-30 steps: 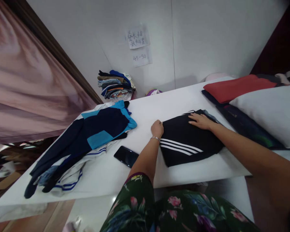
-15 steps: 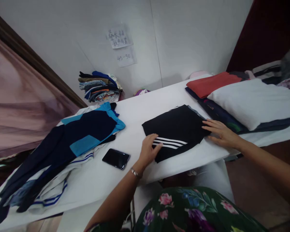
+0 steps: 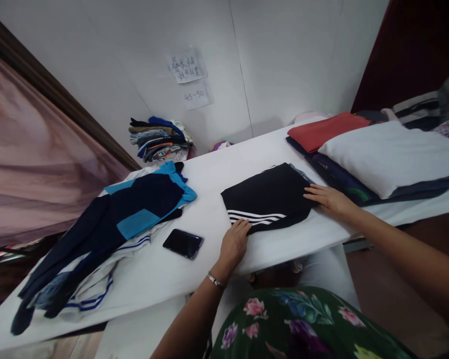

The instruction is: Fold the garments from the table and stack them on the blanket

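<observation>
A folded black garment with white stripes along its near edge lies flat on the white table. My left hand rests on its near left corner, palm down with fingers stretched over the stripes. On the garment's right edge, the fingertips of my right hand press lightly, fingers extended and slightly apart. A grey layer peeks out at the far right corner of the fold. Neither hand grips the cloth.
A black phone lies left of my left hand. Farther left is a spread navy and light-blue jacket over other clothes. A stack of folded clothes sits by the wall. To the right are a red garment and a white garment.
The near striped edge now lies folded farther in, so the bundle is narrower. My left hand has flattened and moved slightly toward me; my right hand has shifted a little left.
</observation>
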Action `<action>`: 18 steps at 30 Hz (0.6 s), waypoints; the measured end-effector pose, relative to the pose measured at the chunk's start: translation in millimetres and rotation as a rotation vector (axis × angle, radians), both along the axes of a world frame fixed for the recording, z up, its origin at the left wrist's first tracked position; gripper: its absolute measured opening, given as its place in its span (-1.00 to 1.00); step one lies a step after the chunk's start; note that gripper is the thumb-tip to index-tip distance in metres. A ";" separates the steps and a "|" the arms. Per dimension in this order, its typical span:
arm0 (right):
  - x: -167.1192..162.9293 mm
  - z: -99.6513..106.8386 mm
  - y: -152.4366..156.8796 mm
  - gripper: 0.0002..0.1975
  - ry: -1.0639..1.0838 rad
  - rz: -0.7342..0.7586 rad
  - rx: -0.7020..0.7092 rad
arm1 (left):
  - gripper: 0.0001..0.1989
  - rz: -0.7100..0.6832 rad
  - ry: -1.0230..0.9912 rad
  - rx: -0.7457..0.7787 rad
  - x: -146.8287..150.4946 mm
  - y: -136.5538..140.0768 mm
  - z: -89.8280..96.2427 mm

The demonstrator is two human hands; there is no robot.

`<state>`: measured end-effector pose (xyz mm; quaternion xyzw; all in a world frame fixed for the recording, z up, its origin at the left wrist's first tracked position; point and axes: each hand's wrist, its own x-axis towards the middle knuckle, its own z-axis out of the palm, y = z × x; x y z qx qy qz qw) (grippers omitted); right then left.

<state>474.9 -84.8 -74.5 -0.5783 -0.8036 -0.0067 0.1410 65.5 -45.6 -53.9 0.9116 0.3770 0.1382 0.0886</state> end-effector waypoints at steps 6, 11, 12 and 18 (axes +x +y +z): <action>-16.8 -8.1 -13.7 -0.46 -0.028 -0.025 0.002 | -0.55 0.021 0.014 0.023 -13.1 3.3 -4.3; -30.9 -1.4 -28.0 -0.52 -0.063 -0.022 0.155 | -0.56 0.059 0.058 0.005 -8.0 -10.4 -0.5; -35.1 1.3 -30.2 -0.52 -0.064 0.001 0.178 | -0.55 0.072 0.060 0.016 -4.7 -14.3 2.2; -53.9 6.1 -22.9 -0.61 -0.049 0.047 0.205 | -0.58 0.009 -0.011 0.130 33.3 -22.4 13.3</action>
